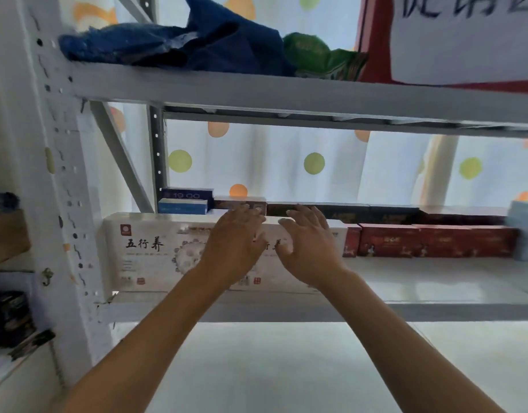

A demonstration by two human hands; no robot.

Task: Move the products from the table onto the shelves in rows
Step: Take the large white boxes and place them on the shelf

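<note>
Both hands are raised to the middle shelf [435, 308] of a white metal rack. The left hand [234, 244] and right hand [309, 248] lie flat, fingers extended, against the front and top edge of the white boxes [149, 251] printed with black characters. Red boxes [429, 241] stand in a row just right of them; dark boxes [346, 214] and 2 blue boxes [185, 201] sit behind. On the upper shelf [257, 90] lie a blue cloth [173, 46] and a green packet [319, 56].
</note>
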